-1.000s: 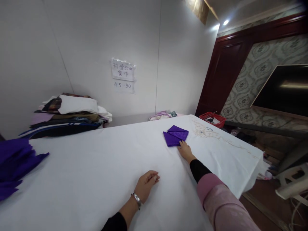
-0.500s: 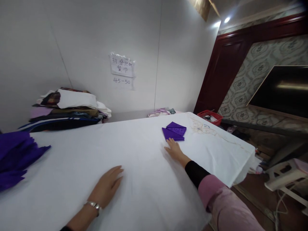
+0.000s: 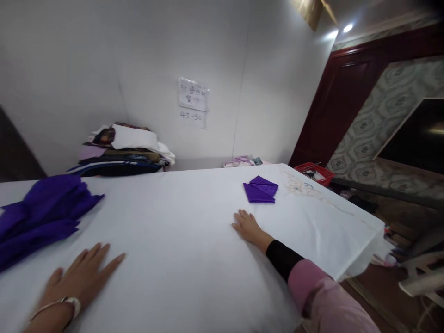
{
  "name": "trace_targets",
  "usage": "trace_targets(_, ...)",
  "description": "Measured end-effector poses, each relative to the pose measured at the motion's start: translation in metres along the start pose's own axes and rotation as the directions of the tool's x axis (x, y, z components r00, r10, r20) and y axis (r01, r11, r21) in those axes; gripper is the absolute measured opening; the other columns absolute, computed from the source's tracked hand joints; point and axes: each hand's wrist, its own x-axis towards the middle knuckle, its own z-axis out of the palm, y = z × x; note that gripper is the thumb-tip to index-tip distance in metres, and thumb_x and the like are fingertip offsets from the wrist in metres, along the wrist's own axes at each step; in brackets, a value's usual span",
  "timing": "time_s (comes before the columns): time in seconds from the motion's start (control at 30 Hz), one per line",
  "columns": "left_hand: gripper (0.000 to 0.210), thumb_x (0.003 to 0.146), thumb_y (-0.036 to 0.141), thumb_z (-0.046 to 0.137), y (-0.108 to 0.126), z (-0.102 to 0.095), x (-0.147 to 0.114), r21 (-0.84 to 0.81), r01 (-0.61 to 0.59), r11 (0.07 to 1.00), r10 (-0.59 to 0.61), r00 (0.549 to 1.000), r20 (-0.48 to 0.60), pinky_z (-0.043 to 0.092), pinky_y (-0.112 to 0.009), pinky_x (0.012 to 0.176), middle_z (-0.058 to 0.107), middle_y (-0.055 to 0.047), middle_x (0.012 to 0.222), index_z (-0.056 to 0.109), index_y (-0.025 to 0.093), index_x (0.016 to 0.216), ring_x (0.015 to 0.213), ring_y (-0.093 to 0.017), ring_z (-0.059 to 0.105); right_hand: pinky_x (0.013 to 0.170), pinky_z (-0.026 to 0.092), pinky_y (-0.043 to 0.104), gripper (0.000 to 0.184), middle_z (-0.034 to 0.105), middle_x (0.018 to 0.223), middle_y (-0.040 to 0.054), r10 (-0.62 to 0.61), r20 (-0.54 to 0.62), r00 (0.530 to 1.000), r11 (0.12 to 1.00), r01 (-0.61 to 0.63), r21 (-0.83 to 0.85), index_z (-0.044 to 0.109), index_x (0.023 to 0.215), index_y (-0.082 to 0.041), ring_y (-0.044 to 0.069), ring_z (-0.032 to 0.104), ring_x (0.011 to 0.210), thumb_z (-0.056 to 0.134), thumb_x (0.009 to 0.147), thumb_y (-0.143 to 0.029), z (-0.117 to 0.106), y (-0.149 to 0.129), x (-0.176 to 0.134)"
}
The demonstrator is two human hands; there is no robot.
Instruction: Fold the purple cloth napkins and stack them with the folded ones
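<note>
A folded purple napkin (image 3: 261, 190) lies flat toward the right of the white-covered table (image 3: 166, 222), its folds making pointed corners. Just in front of it, apart from the napkin, my right hand (image 3: 247, 226) is open over the cloth with nothing in it. My left hand (image 3: 81, 273), with a bracelet at the wrist, has its fingers spread at the lower left and holds nothing. Beyond its fingertips sits a crumpled heap of purple cloth (image 3: 52, 208) with jagged edges; a gap separates the hand from it.
Stacked folded clothes (image 3: 128, 148) stand behind the table at the back left. A red basket (image 3: 314, 173) is past the far right corner. A paper sign (image 3: 193, 95) hangs on the grey wall. At the lower right is a white stool (image 3: 416, 277).
My left hand has moved left toward the purple heap, and its fingers have spread. My right hand has drawn back from the folded napkin. The view has turned left.
</note>
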Motion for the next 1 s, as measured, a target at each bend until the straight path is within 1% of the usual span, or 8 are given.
trace_targets(0.17, 0.055, 0.081, 0.049, 0.036, -0.008, -0.004, 0.021, 0.101, 0.201, 0.974, -0.193, 0.978, -0.085, 0.033, -0.04, 0.101, 0.053, -0.01, 0.131, 0.057, 0.012, 0.116, 0.123, -0.026, 0.045, 0.108, 0.015, 0.049, 0.052, 0.029, 0.146, 0.0147, -0.177, 0.058, 0.983, 0.984, 0.175, 0.038, 0.044, 0.134, -0.019, 0.029, 0.019, 0.136, 0.042, 0.089, -0.047, 0.029, -0.033, -0.026)
trace_targets(0.27, 0.046, 0.084, 0.038, 0.038, -0.017, -0.02, 0.017, 0.088, 0.271, 0.959, -0.25, 0.948, -0.195, 0.037, -0.036, 0.098, 0.056, -0.014, 0.127, 0.058, 0.009, 0.114, 0.116, -0.026, 0.051, 0.109, 0.017, 0.05, 0.052, 0.027, 0.147, 0.0116, -0.424, 0.08, 0.902, 0.906, 0.422, 0.04, 0.042, 0.136, -0.023, 0.029, 0.019, 0.136, 0.043, 0.089, -0.046, 0.062, -0.068, -0.047)
trace_targets(0.4, 0.037, 0.083, 0.028, 0.044, -0.036, -0.041, 0.018, 0.041, 0.348, 0.936, -0.308, 0.872, -0.38, 0.037, -0.034, 0.098, 0.059, -0.012, 0.123, 0.06, 0.013, 0.113, 0.115, -0.025, 0.051, 0.105, 0.032, 0.041, 0.059, 0.029, 0.145, 0.0036, -0.877, 0.162, 0.452, 0.476, 0.862, 0.175, 0.024, 0.141, -0.037, 0.022, 0.03, 0.132, 0.048, 0.088, -0.044, 0.091, -0.118, -0.062)
trace_targets(0.43, 0.038, 0.082, 0.027, 0.045, -0.041, -0.045, 0.019, 0.039, 0.372, 0.927, -0.325, 0.854, -0.406, 0.037, -0.034, 0.098, 0.057, -0.011, 0.124, 0.059, 0.013, 0.114, 0.116, -0.025, 0.05, 0.104, 0.034, 0.04, 0.061, 0.03, 0.144, 0.0027, -0.911, 0.139, 0.387, 0.408, 0.895, 0.181, 0.021, 0.141, -0.039, 0.022, 0.033, 0.131, 0.049, 0.088, -0.043, 0.094, -0.128, -0.061)
trace_targets(0.47, 0.039, 0.082, 0.027, 0.046, -0.046, -0.048, 0.02, 0.033, 0.392, 0.919, -0.341, 0.835, -0.433, 0.037, -0.036, 0.098, 0.055, -0.012, 0.126, 0.057, 0.013, 0.117, 0.117, -0.026, 0.048, 0.104, 0.035, 0.041, 0.063, 0.031, 0.143, 0.0027, -0.92, 0.099, 0.38, 0.391, 0.905, 0.165, 0.019, 0.142, -0.039, 0.023, 0.034, 0.131, 0.05, 0.087, -0.042, 0.095, -0.136, -0.058)
trace_targets(0.63, 0.048, 0.079, 0.024, 0.051, -0.066, -0.053, 0.029, 0.012, 0.426, 0.905, -0.364, 0.789, -0.495, 0.036, -0.042, 0.097, 0.046, -0.013, 0.135, 0.049, 0.015, 0.126, 0.122, -0.029, 0.041, 0.098, 0.043, 0.046, 0.07, 0.033, 0.142, 0.0034, -0.843, -0.095, 0.529, 0.53, 0.848, 0.018, 0.011, 0.143, -0.038, 0.028, 0.038, 0.127, 0.051, 0.086, -0.036, 0.112, -0.134, -0.034)
trace_targets(0.83, 0.037, 0.078, 0.017, 0.052, -0.086, -0.052, 0.042, -0.001, 0.387, 0.922, -0.335, 0.798, -0.501, 0.033, -0.042, 0.098, 0.052, -0.011, 0.127, 0.06, 0.019, 0.114, 0.12, -0.028, 0.041, 0.091, 0.048, 0.044, 0.065, 0.042, 0.137, 0.0016, -0.822, -0.204, 0.532, 0.551, 0.833, -0.046, 0.02, 0.141, -0.044, 0.028, 0.046, 0.121, 0.053, 0.085, -0.039, 0.164, -0.108, -0.024)
trace_targets(1.0, 0.019, 0.079, 0.021, 0.054, -0.091, -0.056, 0.047, -0.047, 0.338, 0.94, -0.311, 0.79, -0.529, 0.032, -0.044, 0.098, 0.054, -0.01, 0.125, 0.069, 0.021, 0.091, 0.121, -0.028, 0.04, 0.088, 0.051, 0.041, 0.061, 0.045, 0.135, 0.0008, -0.849, -0.158, 0.504, 0.517, 0.854, -0.054, 0.029, 0.138, -0.044, 0.027, 0.049, 0.119, 0.055, 0.083, -0.04, 0.165, -0.1, -0.015)
